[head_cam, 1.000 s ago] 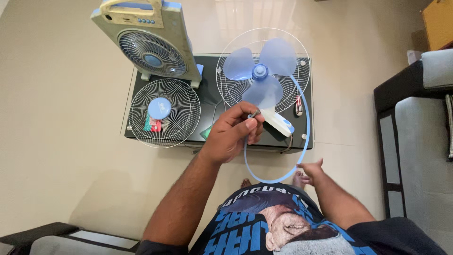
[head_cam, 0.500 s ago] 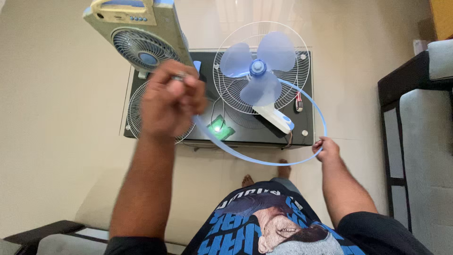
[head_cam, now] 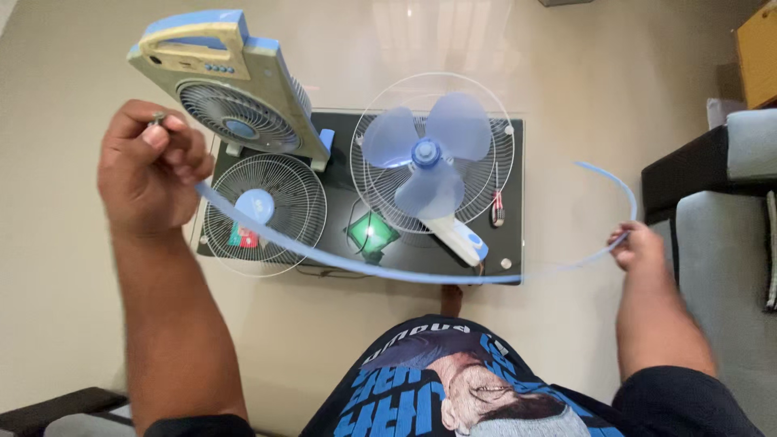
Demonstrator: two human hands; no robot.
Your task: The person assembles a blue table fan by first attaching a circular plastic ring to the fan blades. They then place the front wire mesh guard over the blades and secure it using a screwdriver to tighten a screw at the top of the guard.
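My left hand (head_cam: 150,166) is raised at the left, closed on one end of a thin light-blue plastic ring band (head_cam: 388,273); a small metal piece shows between its fingertips. My right hand (head_cam: 638,247) at the right grips the band's other part, so the band stretches wide open between both hands above the table. Below it a fan with three blue blades (head_cam: 427,154) lies in its rear wire grille on the black glass table (head_cam: 510,243). A loose front wire grille (head_cam: 263,212) with a blue centre cap lies at the table's left.
A cream and blue box fan (head_cam: 231,89) stands tilted at the table's far left corner. A small green item (head_cam: 371,233) and a red one (head_cam: 241,237) lie on the table. A grey sofa (head_cam: 728,267) is at the right; beige floor all around.
Both hands moved apart: my left hand rose up and to the left, my right hand went out to the right, and the blue band spread from a loop into a wide arc.
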